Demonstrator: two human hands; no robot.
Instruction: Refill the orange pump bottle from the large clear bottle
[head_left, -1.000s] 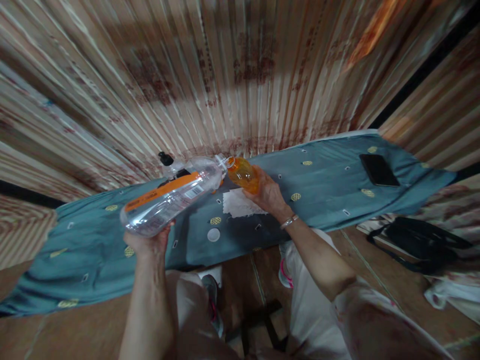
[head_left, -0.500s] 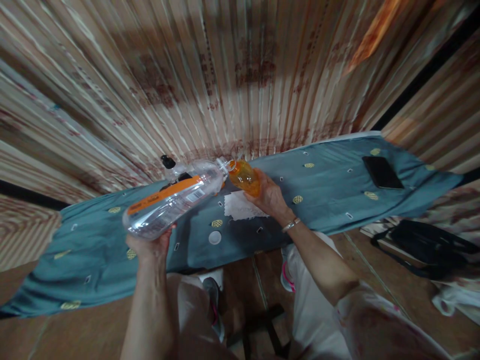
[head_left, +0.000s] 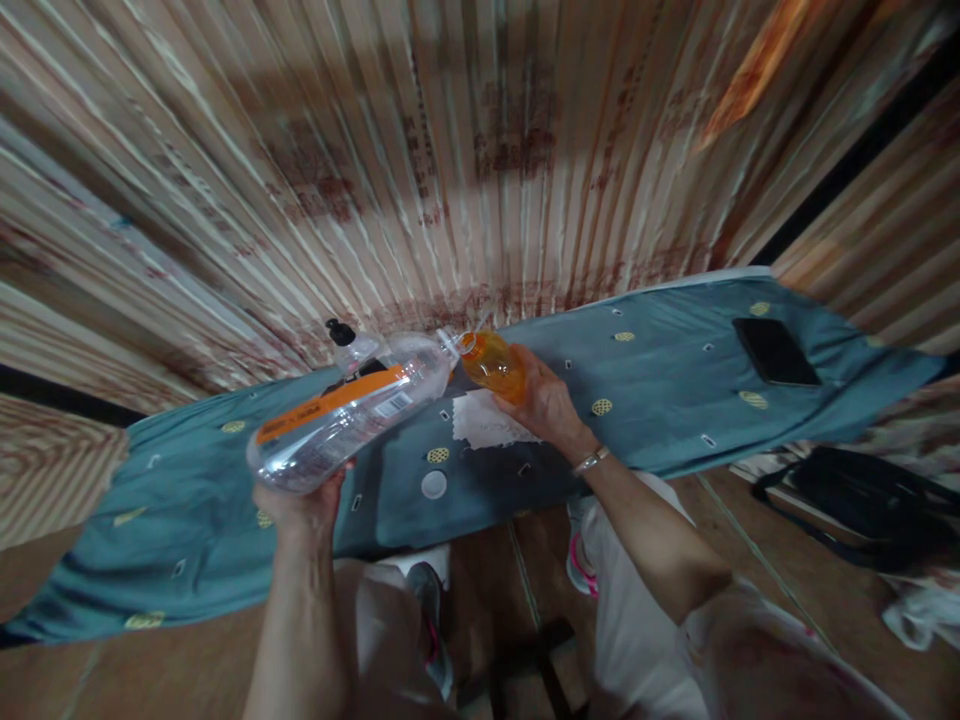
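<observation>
My left hand [head_left: 306,500] is wrapped round the lower end of a large clear plastic bottle [head_left: 375,425] with an orange label. That bottle lies tilted, its open neck pointing right. My right hand [head_left: 549,398] grips a small amber bottle [head_left: 495,364], whose mouth meets the clear bottle's neck. Whether liquid passes between them I cannot make out. Behind the clear bottle stands a pump bottle [head_left: 354,345] with a black top, partly hidden. Under the amber bottle lies a white cloth [head_left: 491,425] with ragged edges. A round white cap [head_left: 434,485] rests nearer to me.
A blue-green patterned cloth covers the long table [head_left: 660,400]. Towards its right end lies a black phone [head_left: 776,352]. Pleated curtains [head_left: 480,160] hang right behind the table. A dark bag [head_left: 862,500] sits at the lower right, beyond the table's front edge.
Both bottles stay mouth to mouth in my hands, with hardly any movement. The whole view has shifted slightly, so everything appears a little lower and further right.
</observation>
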